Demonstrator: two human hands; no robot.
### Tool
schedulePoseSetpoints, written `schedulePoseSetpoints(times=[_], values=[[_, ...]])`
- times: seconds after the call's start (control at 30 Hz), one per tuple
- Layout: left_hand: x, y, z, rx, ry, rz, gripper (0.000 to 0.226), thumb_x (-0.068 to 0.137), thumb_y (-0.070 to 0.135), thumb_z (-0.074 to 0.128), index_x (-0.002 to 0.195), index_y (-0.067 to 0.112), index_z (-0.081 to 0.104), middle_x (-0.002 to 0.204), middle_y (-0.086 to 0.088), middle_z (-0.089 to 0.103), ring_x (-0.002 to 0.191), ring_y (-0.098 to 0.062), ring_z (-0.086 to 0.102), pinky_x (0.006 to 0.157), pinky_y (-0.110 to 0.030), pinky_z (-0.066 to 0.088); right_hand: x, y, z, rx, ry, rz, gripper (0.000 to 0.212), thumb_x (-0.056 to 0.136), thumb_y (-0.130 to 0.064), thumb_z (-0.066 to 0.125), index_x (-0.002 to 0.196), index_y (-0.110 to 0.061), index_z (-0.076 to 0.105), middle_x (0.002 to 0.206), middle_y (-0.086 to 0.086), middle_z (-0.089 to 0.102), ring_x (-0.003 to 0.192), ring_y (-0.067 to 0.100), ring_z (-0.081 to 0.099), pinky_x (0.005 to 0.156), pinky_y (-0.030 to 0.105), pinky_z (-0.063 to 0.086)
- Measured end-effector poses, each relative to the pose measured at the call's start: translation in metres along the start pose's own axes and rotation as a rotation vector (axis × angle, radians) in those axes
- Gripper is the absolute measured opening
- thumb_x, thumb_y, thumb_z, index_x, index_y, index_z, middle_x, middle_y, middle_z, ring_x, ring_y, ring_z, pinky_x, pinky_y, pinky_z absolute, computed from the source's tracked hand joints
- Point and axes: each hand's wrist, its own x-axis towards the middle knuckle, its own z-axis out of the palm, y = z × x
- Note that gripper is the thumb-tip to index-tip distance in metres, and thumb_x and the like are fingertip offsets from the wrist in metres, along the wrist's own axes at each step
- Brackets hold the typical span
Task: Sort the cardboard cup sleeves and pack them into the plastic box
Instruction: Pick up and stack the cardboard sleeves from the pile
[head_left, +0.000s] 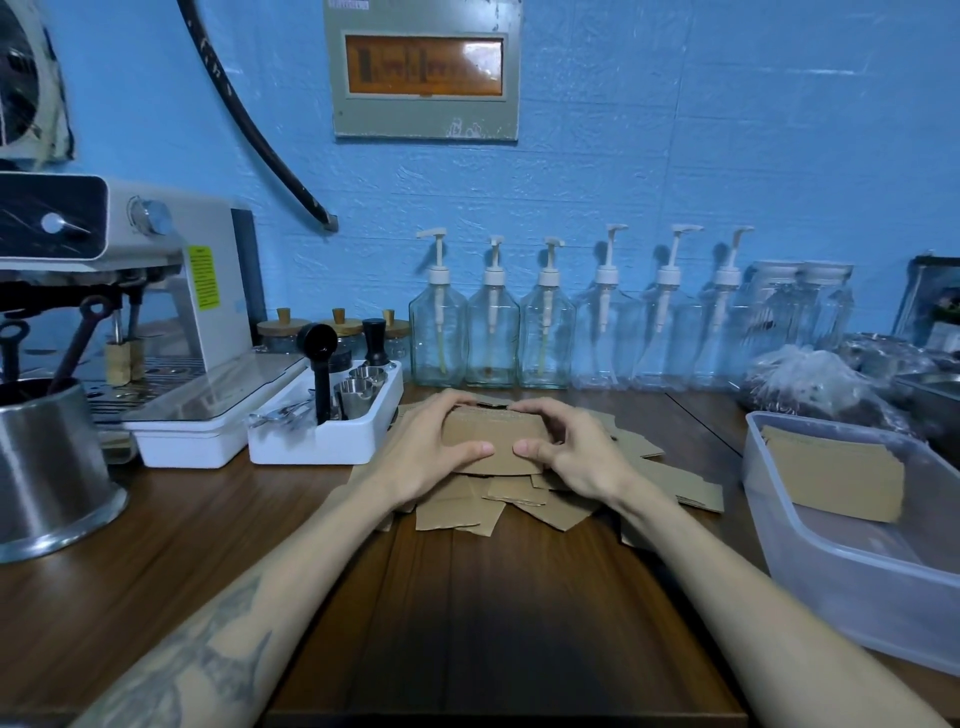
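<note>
A small stack of brown cardboard cup sleeves is held between both hands at the middle of the wooden counter. My left hand grips its left end, thumb on top. My right hand grips its right end the same way. Beneath and around them lies a loose pile of more sleeves, scattered at odd angles. A clear plastic box stands at the right, with a flat stack of sleeves leaning inside at its far end.
A white tray with metal cups and a black tamper sits left of the pile, beside an espresso machine. A steel pitcher stands far left. Pump bottles line the blue wall. Bagged items lie behind the box.
</note>
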Motion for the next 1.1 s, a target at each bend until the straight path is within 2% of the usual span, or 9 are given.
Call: schedulePoseSetpoints(times=[0.13, 0.27, 0.33, 0.4, 0.5, 0.67, 0.8, 0.93, 1.1], values=[[-0.01, -0.011, -0.019, 0.026, 0.012, -0.095, 0.058, 0.088, 0.05, 0.065, 0.138, 0.025, 0.047, 0.106, 0.01, 0.059, 0.089, -0.008, 0.059, 0.079, -0.026, 0.05, -0.004, 0.002, -0.006, -0.012, 0.04, 0.014, 0.043, 0.084, -0.022, 0.077, 0.123, -0.032, 0.063, 0.066, -0.039, 0.055, 0.071, -0.016, 0.052, 0.066, 0.009, 0.034], [-0.025, -0.025, -0.036, 0.159, -0.012, -0.13, 0.044, 0.093, 0.047, 0.06, 0.128, 0.022, 0.057, 0.105, 0.009, 0.056, 0.091, -0.004, 0.056, 0.08, -0.025, 0.047, -0.01, 0.006, -0.015, -0.001, 0.059, 0.028, 0.041, 0.085, -0.017, 0.076, 0.124, -0.026, 0.063, 0.059, -0.045, 0.049, 0.066, -0.018, 0.051, 0.061, 0.008, 0.036], [-0.033, -0.032, -0.043, 0.215, -0.04, -0.142, 0.037, 0.093, 0.047, 0.059, 0.119, 0.022, 0.061, 0.105, 0.01, 0.054, 0.094, -0.006, 0.056, 0.081, -0.025, 0.045, -0.012, 0.006, -0.017, 0.006, 0.07, 0.034, 0.04, 0.085, -0.019, 0.076, 0.122, -0.028, 0.063, 0.066, -0.036, 0.056, 0.072, -0.012, 0.054, 0.067, 0.006, 0.038], [-0.042, -0.036, -0.048, 0.282, -0.07, -0.167, 0.032, 0.094, 0.049, 0.056, 0.112, 0.023, 0.063, 0.104, 0.009, 0.051, 0.099, -0.011, 0.057, 0.08, -0.026, 0.042, -0.013, 0.006, -0.016, 0.027, 0.065, 0.047, 0.04, 0.084, -0.022, 0.077, 0.119, -0.035, 0.063, 0.091, -0.022, 0.064, 0.09, 0.002, 0.058, 0.085, 0.021, 0.045], [-0.051, -0.036, -0.047, 0.427, -0.109, -0.242, 0.049, 0.089, 0.066, 0.048, 0.112, 0.025, 0.061, 0.105, 0.007, 0.051, 0.105, -0.014, 0.054, 0.079, -0.029, 0.041, -0.012, 0.007, -0.016, 0.035, 0.058, 0.051, 0.04, 0.084, -0.025, 0.078, 0.116, -0.042, 0.062, 0.108, -0.003, 0.068, 0.106, 0.021, 0.06, 0.098, 0.037, 0.047], [-0.05, -0.021, -0.035, 0.634, -0.191, -0.334, 0.089, 0.072, 0.091, 0.032, 0.13, 0.026, 0.051, 0.124, 0.002, 0.052, 0.116, -0.021, 0.048, 0.09, -0.038, 0.04, -0.012, 0.009, -0.017, 0.02, 0.077, 0.044, 0.041, 0.083, -0.027, 0.079, 0.117, -0.042, 0.063, 0.081, -0.021, 0.054, 0.083, 0.001, 0.05, 0.08, 0.027, 0.041], [-0.045, -0.015, -0.033, 0.603, -0.167, -0.32, 0.073, 0.079, 0.072, 0.05, 0.137, 0.027, 0.049, 0.132, 0.003, 0.054, 0.121, -0.021, 0.045, 0.097, -0.038, 0.033, -0.013, 0.009, -0.017, 0.02, 0.087, 0.042, 0.039, 0.082, -0.027, 0.079, 0.115, -0.042, 0.063, 0.07, -0.021, 0.048, 0.074, 0.0, 0.046, 0.07, 0.021, 0.037], [-0.042, -0.012, -0.041, 0.354, -0.166, -0.466, 0.067, 0.075, 0.048, 0.075, 0.134, 0.027, 0.05, 0.112, 0.008, 0.059, 0.111, -0.019, 0.051, 0.091, -0.033, 0.036, -0.012, 0.008, -0.017, 0.048, 0.057, 0.058, 0.039, 0.084, -0.024, 0.078, 0.115, -0.041, 0.062, 0.093, -0.001, 0.066, 0.088, 0.023, 0.058, 0.086, 0.041, 0.051], [-0.043, -0.013, -0.054, -0.084, -0.081, -0.506, 0.075, 0.07, 0.005, 0.087, 0.131, 0.017, 0.046, 0.095, 0.002, 0.051, 0.076, -0.012, 0.055, 0.062, -0.018, 0.046, -0.013, 0.007, -0.017, 0.055, 0.074, 0.061, 0.037, 0.085, -0.022, 0.077, 0.118, -0.034, 0.063, 0.066, -0.014, 0.05, 0.06, 0.013, 0.05, 0.067, 0.03, 0.048]])
